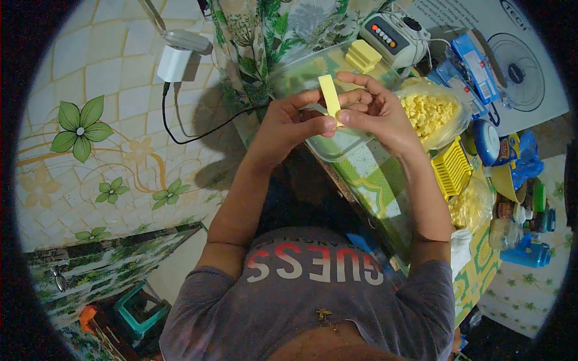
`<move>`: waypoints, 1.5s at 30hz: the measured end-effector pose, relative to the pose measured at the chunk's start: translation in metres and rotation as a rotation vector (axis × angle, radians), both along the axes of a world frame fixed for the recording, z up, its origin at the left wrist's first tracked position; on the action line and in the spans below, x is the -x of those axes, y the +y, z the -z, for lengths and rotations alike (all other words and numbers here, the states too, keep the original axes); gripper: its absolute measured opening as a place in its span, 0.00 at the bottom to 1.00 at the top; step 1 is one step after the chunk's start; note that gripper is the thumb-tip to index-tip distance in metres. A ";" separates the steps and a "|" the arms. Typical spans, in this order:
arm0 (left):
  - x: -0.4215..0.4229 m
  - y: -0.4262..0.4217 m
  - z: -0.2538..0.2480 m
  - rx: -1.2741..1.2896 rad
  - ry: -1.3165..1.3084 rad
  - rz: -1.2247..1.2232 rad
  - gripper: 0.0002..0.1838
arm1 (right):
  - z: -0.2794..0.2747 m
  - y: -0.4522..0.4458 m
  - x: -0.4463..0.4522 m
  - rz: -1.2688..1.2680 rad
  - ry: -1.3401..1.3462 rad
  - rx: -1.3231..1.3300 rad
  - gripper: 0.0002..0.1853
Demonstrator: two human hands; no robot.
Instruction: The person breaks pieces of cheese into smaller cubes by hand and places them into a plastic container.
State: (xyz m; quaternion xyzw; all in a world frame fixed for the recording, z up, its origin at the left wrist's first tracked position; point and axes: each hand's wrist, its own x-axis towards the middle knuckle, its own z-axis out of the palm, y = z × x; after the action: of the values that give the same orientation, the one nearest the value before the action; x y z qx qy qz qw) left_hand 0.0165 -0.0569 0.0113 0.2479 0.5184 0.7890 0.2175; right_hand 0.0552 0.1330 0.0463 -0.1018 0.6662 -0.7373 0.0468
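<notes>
A flat, pale yellow strip point(328, 91) stands nearly upright between my two hands, its exact kind unclear. My left hand point(288, 125) pinches its lower end between thumb and fingers. From the other side, my right hand point(382, 115) has its thumb on the same lower end, with the fingers curled behind. The thumbs almost meet there, and whatever lies under them is hidden. Below the hands sits a clear plastic tub point(335, 148). At its far end lies a small stack of yellow blocks point(363, 56).
Right of my hands, a plastic bag point(462, 120) holds many small yellow pieces point(428, 113). Beside it are a yellow slotted basket point(451, 168) and another bag point(472, 204). A white device with coloured buttons point(392, 39) stands behind. A black cable point(201, 133) runs from the left wall.
</notes>
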 end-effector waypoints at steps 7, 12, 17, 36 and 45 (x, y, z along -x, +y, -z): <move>0.006 -0.003 0.009 0.000 0.004 0.029 0.27 | -0.003 -0.003 0.000 -0.005 0.004 0.037 0.29; 0.005 -0.004 0.007 0.007 0.008 0.026 0.27 | 0.002 -0.005 0.000 -0.007 0.064 -0.025 0.31; 0.002 -0.002 0.003 -0.049 0.002 0.025 0.27 | 0.001 -0.009 -0.003 0.021 0.171 -0.144 0.30; 0.003 -0.009 -0.001 0.032 0.029 -0.001 0.28 | 0.005 -0.009 -0.003 0.001 0.037 -0.079 0.27; 0.001 -0.012 -0.003 0.013 0.050 0.031 0.28 | 0.004 -0.010 -0.003 -0.069 -0.039 0.001 0.29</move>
State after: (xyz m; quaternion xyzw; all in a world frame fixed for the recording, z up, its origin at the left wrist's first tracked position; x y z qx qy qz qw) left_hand 0.0155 -0.0692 0.0145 0.2742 0.5250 0.7756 0.2181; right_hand 0.0586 0.1235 0.0425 -0.1104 0.6607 -0.7376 0.0850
